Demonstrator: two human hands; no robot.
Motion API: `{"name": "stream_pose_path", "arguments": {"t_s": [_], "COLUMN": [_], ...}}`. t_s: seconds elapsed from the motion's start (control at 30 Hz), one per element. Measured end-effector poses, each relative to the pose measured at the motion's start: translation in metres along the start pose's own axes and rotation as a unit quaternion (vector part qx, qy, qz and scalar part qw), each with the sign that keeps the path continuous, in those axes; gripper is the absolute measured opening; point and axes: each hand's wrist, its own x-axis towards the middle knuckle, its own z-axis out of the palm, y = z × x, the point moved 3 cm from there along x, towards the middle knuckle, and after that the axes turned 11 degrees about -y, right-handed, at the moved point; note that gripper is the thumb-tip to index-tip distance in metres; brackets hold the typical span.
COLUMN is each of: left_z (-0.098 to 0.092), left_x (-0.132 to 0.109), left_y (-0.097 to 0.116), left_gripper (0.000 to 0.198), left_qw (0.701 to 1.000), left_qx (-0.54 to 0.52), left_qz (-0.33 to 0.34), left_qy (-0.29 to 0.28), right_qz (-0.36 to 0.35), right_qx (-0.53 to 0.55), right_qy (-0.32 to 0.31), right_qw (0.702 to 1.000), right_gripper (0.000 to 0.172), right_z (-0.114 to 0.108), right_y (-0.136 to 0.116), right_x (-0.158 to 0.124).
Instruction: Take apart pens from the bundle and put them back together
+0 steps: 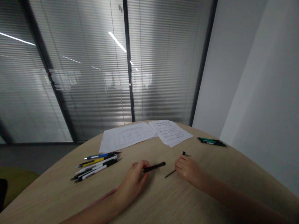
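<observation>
My left hand (133, 178) is closed around one end of a black pen barrel (155, 167), whose other end points right over the table. To its right, my right hand (187, 169) is closed, fingers down near the tabletop. A thin dark rod (170, 174), like a pen refill, sticks out of it on the left, apart from the barrel. Just beyond the right fingers shows a small black piece (184, 153) with a thin part beside it; I cannot tell whether it is held or lies on the table.
Several pens (98, 166) lie in a group on the left of the round wooden table (154, 202). Green and black pens (211, 142) lie at the right edge. Printed sheets (128, 135) spread along the far side, before a glass wall with blinds (98, 93).
</observation>
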Motion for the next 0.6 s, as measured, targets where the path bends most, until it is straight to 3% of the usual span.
{"name": "stream_pose_path", "arguments": {"t_s": [0.27,0.43,0.6], "left_z": [-0.013,-0.012,-0.011], "left_x": [0.007,0.008,0.008], "left_y": [-0.008,-0.009,-0.008], "left_gripper": [0.021,0.019,0.016], "left_qw": [0.985,0.981,0.979], "left_qx": [0.156,0.184,0.196], "left_qz": [0.064,0.058,0.055], "left_qy": [0.025,0.022,0.028], "right_qz": [0.075,0.177,0.174], "right_qx": [0.074,0.159,0.219], "right_qy": [-0.022,-0.033,-0.046], "right_qw": [0.994,0.971,0.959], "right_gripper": [0.009,0.014,0.017], "right_z": [-0.014,-0.042,-0.074], "right_y": [0.017,0.043,0.049], "right_x": [-0.005,-0.013,-0.018]}}
